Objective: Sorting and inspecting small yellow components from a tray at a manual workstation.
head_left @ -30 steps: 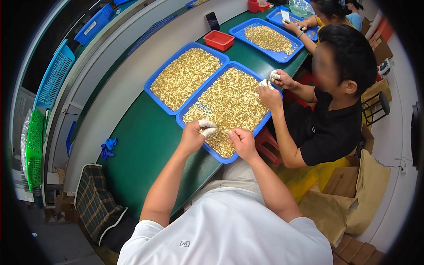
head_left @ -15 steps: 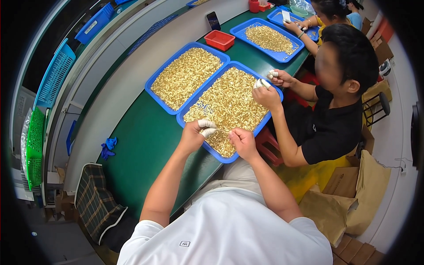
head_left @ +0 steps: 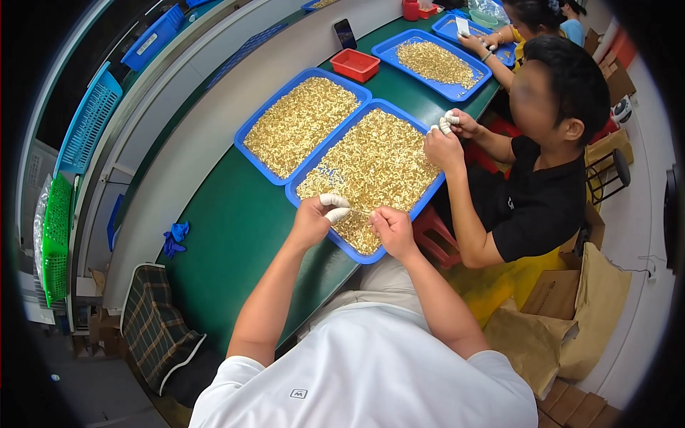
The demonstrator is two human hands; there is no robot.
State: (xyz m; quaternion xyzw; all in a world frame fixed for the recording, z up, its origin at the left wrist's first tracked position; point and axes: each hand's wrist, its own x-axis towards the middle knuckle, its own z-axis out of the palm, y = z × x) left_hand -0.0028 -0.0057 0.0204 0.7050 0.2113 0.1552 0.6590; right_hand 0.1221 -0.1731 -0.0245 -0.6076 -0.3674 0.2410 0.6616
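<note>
Gold-coloured parts [head_left: 378, 153]: spread in nearest blue tray [head_left: 365, 257] on green surface [head_left: 221, 235]. Left hand [head_left: 314, 220] and right hand [head_left: 394, 230]: fingertips narrowed above tray, any held piece too small to tell. Apparent step: fingertip handling; probably needed next: steady, light pinch.

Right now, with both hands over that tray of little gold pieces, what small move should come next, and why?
Perhaps ease the left hand, two digits wrapped in white, slightly toward the right hand: their fingertips face each other over the blue plastic tray of small gold-coloured pieces, a gap apart. Anything held is too small to identify.
</note>
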